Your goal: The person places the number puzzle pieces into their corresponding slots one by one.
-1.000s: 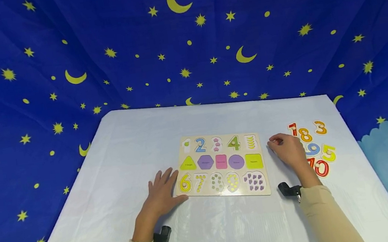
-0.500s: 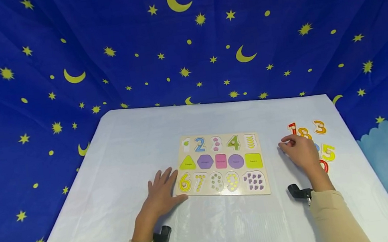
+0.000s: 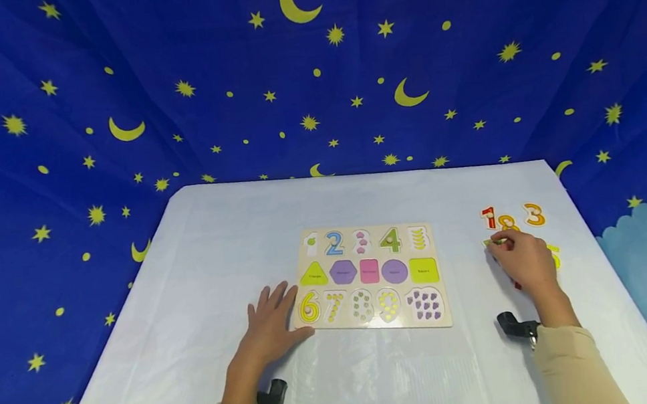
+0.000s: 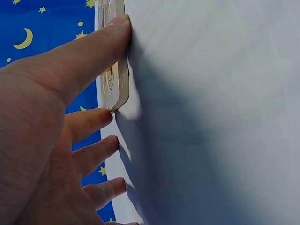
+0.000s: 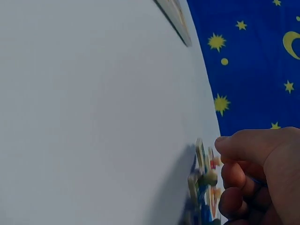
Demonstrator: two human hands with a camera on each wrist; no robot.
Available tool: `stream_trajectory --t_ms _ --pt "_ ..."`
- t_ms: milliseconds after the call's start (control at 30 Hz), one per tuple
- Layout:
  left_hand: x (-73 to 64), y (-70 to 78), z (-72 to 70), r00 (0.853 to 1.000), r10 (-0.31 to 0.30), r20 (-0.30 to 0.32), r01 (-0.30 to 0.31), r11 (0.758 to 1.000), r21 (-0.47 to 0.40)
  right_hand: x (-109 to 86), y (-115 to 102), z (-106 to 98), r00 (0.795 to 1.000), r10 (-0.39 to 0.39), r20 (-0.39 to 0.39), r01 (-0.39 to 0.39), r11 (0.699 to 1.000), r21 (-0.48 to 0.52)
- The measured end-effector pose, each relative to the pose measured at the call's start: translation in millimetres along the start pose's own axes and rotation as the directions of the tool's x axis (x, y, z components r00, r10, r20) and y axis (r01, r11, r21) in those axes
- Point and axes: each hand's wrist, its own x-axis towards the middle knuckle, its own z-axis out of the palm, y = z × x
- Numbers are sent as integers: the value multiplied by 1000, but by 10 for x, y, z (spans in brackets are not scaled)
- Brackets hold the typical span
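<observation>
A wooden number puzzle board (image 3: 353,323) lies mid-table, with numbers 2, 4 and 6 seated in it. My left hand (image 3: 270,320) lies spread at its lower left corner. In the left wrist view, the thumb and a fingertip touch the board's edge (image 4: 123,79). Over the loose number pieces on the right is my right hand (image 3: 525,261), thumb and forefinger a little apart. A green piece (image 3: 493,242), mostly hidden, lies under those fingertips. In the right wrist view, a piece's round knob (image 5: 211,177) is beside the fingertips; I see nothing gripped.
Around the right hand lie the red 1 (image 3: 488,217), orange 8 (image 3: 506,222), orange 3 (image 3: 534,214) and part of the yellow 5 (image 3: 556,257). Other pieces are covered by the hand. A white cloth covers the table (image 3: 197,258); a blue starry curtain (image 3: 232,51) stands behind.
My right hand has moved right and slightly down, away from the board and over the loose pieces, covering more of them and uncovering the green one. The left hand and board stay put.
</observation>
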Motion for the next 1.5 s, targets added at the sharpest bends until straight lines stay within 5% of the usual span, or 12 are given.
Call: stream_trajectory --t_ms 600,1500 --pt "-6 7 -7 1000 -4 11 4 1000 16 -53 151 -17 995 63 80 -62 998 -13" --pt "13 4 -7 1000 -10 30 9 1000 29 -74 42 77 1000 11 -1 -11 998 60"
